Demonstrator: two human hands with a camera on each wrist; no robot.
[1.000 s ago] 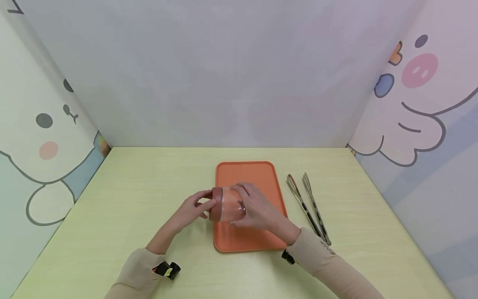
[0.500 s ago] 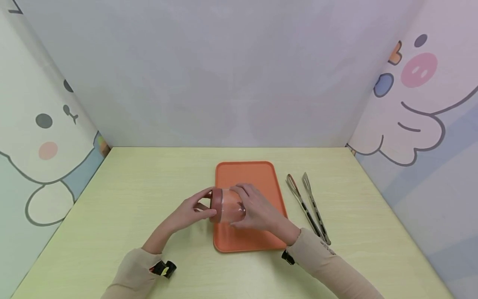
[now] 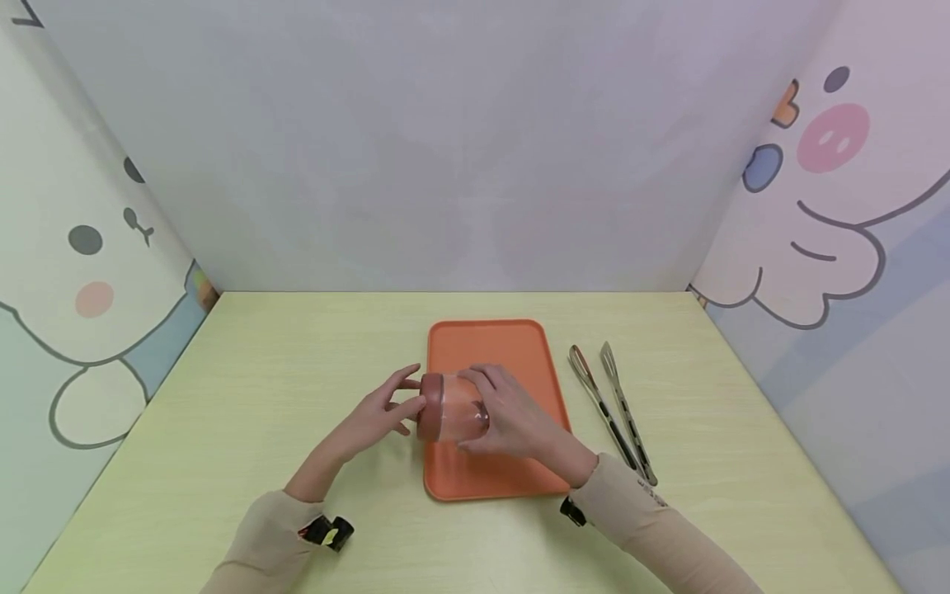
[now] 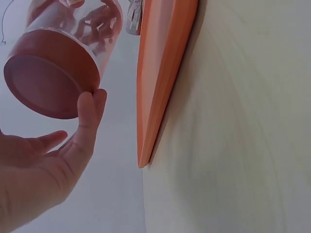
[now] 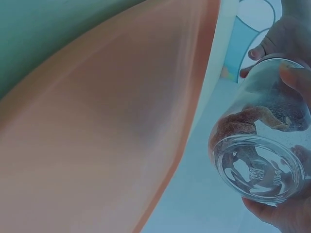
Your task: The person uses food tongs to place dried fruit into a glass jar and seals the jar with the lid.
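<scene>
A clear plastic jar (image 3: pixel 462 410) with a reddish-brown lid (image 3: pixel 430 408) lies sideways in the air above an orange tray (image 3: pixel 486 342). My right hand (image 3: pixel 512 421) grips the jar's clear body near its base. Brown, rough pieces (image 5: pixel 238 124) show inside the jar in the right wrist view. My left hand (image 3: pixel 374 419) is at the lid, its fingers spread and loosely bent. In the left wrist view, fingertips (image 4: pixel 92 104) touch the lid's rim, while another digit stands apart from it. The lid sits on the jar.
A pair of metal tongs (image 3: pixel 627 412) with dark handle parts lies on the pale yellow-green table (image 3: pixel 319 338), right of the tray. A grey wall (image 3: pixel 445 165) stands behind, with cartoon-printed panels on both sides.
The left hand's fingers have shifted about the lid: they closed toward it, then spread, and the upper finger now stands off it. The right hand and the jar have stayed nearly still.
</scene>
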